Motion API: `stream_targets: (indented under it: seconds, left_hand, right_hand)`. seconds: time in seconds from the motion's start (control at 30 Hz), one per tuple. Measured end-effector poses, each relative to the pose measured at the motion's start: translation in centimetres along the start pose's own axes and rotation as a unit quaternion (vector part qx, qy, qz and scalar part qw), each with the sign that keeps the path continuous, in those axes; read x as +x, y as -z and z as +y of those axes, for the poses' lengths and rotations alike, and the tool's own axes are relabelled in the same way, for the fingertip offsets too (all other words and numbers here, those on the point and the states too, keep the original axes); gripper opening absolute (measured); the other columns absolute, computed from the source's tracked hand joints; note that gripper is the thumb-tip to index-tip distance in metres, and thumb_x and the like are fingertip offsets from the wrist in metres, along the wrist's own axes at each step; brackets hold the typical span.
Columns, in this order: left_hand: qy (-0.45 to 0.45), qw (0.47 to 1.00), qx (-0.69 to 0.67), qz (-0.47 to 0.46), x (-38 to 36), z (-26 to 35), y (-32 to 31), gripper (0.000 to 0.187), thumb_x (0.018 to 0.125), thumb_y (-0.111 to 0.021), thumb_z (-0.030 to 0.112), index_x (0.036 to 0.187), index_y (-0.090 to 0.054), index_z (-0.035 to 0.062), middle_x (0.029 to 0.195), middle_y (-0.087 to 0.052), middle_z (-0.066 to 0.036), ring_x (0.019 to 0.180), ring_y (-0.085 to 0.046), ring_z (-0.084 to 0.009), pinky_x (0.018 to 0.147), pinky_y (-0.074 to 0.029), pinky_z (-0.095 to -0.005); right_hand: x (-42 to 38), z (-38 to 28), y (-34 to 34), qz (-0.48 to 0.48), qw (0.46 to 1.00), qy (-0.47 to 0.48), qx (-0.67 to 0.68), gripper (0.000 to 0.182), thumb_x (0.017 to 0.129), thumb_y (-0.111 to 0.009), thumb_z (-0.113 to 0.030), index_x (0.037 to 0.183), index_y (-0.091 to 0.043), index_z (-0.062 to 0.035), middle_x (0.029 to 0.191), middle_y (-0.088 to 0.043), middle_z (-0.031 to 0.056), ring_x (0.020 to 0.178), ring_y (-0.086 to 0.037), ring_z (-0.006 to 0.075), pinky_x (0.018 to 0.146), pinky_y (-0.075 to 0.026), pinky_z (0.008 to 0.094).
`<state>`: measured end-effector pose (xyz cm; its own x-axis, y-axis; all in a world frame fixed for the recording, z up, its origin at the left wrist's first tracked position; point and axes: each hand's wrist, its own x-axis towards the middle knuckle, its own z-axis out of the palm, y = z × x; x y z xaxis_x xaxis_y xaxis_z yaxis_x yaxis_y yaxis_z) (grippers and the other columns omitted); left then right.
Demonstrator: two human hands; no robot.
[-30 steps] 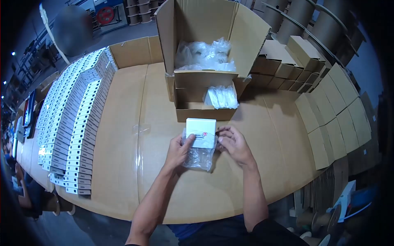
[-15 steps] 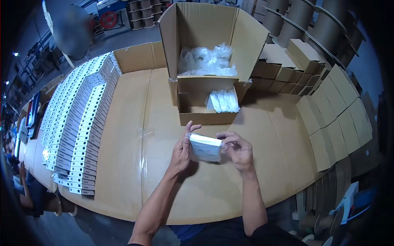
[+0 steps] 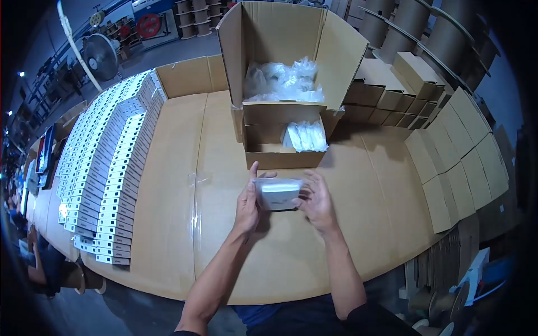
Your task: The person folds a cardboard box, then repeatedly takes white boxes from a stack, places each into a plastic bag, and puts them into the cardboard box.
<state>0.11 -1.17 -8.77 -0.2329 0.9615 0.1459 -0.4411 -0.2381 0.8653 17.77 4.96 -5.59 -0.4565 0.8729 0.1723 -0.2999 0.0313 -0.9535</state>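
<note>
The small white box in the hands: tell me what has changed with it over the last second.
The small white box has been turned from face-up to edge-on, and the clear plastic bag that hung below it a second ago now lies close around it. The left hand and right hand kept hold throughout, the right closing in from the corner onto its side. The open carton and rows of white boxes stayed put.

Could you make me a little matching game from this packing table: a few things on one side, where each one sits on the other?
Things:
1. small white box in a clear plastic bag
2. tall open brown cardboard carton
3. rows of narrow white boxes
4. flat brown cardboard blanks

Places:
A. along the table's left side
B. between both hands
C. at the table's right edge
D. at the table's far middle, holding plastic bags

Pairs: 1-B, 2-D, 3-A, 4-C
</note>
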Motion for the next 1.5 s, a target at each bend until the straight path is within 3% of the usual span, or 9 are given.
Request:
stream_targets:
  seconds: [0.2, 0.33, 0.47, 0.63, 0.73, 0.97, 1.07, 1.23, 1.5]
  left_hand:
    - [-0.006, 0.978, 0.196, -0.066, -0.8, 1.8, 0.5, 0.057, 0.099, -0.065, 0.013, 0.15, -0.043, 0.0011, 0.128, -0.065, -0.011, 0.118, -0.061, -0.0194, 0.103, -0.047, -0.0342]
    - [-0.022, 0.97, 0.24, -0.007, -2.3, 2.0, 0.3, 0.019, 0.087, -0.077, 0.008, 0.105, -0.074, -0.0003, 0.112, -0.07, -0.009, 0.101, -0.065, -0.0171, 0.088, -0.052, -0.0302]
    - [-0.015, 0.947, 0.321, 0.029, -3.6, 3.5, 0.1, 0.008, 0.087, -0.078, 0.008, 0.089, -0.074, 0.0004, 0.099, -0.072, -0.007, 0.089, -0.063, -0.0108, 0.077, -0.05, -0.0271]
    - [0.03, 0.951, 0.28, 0.128, -3.3, 3.2, -0.9, 0.025, 0.089, -0.079, 0.01, 0.078, -0.058, 0.0037, 0.083, -0.071, -0.008, 0.076, -0.061, -0.0079, 0.069, -0.049, -0.0244]
    - [0.003, 0.953, 0.275, 0.125, -3.1, 3.0, -0.9, 0.024, 0.09, -0.077, 0.009, 0.079, -0.056, 0.0043, 0.083, -0.071, -0.008, 0.077, -0.061, -0.0076, 0.07, -0.049, -0.0241]
    - [-0.043, 0.924, 0.328, 0.192, -3.0, 4.0, -0.1, 0.018, 0.086, -0.079, 0.009, 0.089, -0.063, 0.0023, 0.09, -0.071, -0.008, 0.083, -0.066, -0.0143, 0.076, -0.053, -0.0304]
    - [-0.298, 0.751, 0.589, 0.009, -3.9, 7.3, -1.8, 0.027, 0.08, -0.081, 0.008, 0.101, -0.065, 0.0047, 0.094, -0.07, -0.007, 0.093, -0.066, -0.0215, 0.084, -0.053, -0.0362]
    - [-0.143, 0.776, 0.597, -0.145, -3.2, 7.5, 0.1, 0.052, 0.076, -0.084, 0.017, 0.123, -0.061, 0.0113, 0.102, -0.067, -0.009, 0.101, -0.063, -0.0304, 0.094, -0.049, -0.0426]
    - [-0.262, 0.68, 0.685, -0.007, 1.0, 13.3, 4.5, 0.039, 0.084, -0.075, 0.015, 0.12, -0.06, 0.0062, 0.112, -0.064, -0.014, 0.108, -0.059, -0.0333, 0.098, -0.046, -0.0429]
  right_hand:
    - [-0.6, 1.8, 0.5, -0.051, 0.995, -0.058, -0.061, 0.03, 0.096, -0.067, -0.002, 0.125, -0.058, 0.0006, 0.116, -0.063, 0.0051, 0.109, -0.059, 0.0123, 0.094, -0.049, 0.0274]
    - [-1.7, 1.4, 0.7, -0.068, 0.993, -0.036, -0.088, 0.016, 0.093, -0.069, -0.001, 0.109, -0.069, 0.0022, 0.113, -0.067, 0.0069, 0.103, -0.063, 0.0137, 0.091, -0.051, 0.0278]
    - [-2.4, -0.4, 1.4, -0.069, 0.985, -0.052, -0.152, 0.007, 0.09, -0.072, -0.001, 0.096, -0.073, 0.0033, 0.112, -0.069, 0.0092, 0.101, -0.065, 0.0159, 0.088, -0.052, 0.0297]
    - [-3.5, -4.2, -1.6, 0.111, 0.895, 0.192, -0.386, 0.022, 0.08, -0.073, 0.003, 0.099, -0.064, -0.0011, 0.105, -0.066, 0.0157, 0.098, -0.065, 0.0343, 0.085, -0.053, 0.0399]
    - [-3.8, -4.7, -1.9, -0.083, 0.832, 0.314, -0.449, 0.025, 0.078, -0.075, 0.0, 0.1, -0.063, -0.0027, 0.107, -0.065, 0.0138, 0.098, -0.065, 0.0329, 0.089, -0.051, 0.0423]
    - [-1.9, -3.4, -0.3, -0.194, 0.828, 0.224, -0.476, 0.018, 0.084, -0.068, 0.0, 0.101, -0.062, -0.0014, 0.101, -0.068, 0.0152, 0.098, -0.064, 0.034, 0.088, -0.051, 0.0444]
    - [-1.0, -5.1, -0.3, -0.233, 0.807, 0.209, -0.501, 0.018, 0.084, -0.067, -0.002, 0.101, -0.063, -0.0029, 0.096, -0.067, 0.0141, 0.094, -0.065, 0.0339, 0.084, -0.053, 0.0443]
    - [0.1, -6.6, -0.3, -0.321, 0.738, 0.203, -0.558, 0.022, 0.081, -0.072, -0.003, 0.101, -0.063, -0.0037, 0.093, -0.066, 0.0137, 0.087, -0.065, 0.0336, 0.078, -0.055, 0.0419]
    - [6.9, -6.4, -0.1, 0.061, 0.883, 0.216, -0.413, 0.019, 0.085, -0.073, -0.001, 0.096, -0.058, -0.0006, 0.087, -0.063, 0.0159, 0.073, -0.065, 0.0365, 0.064, -0.052, 0.0442]
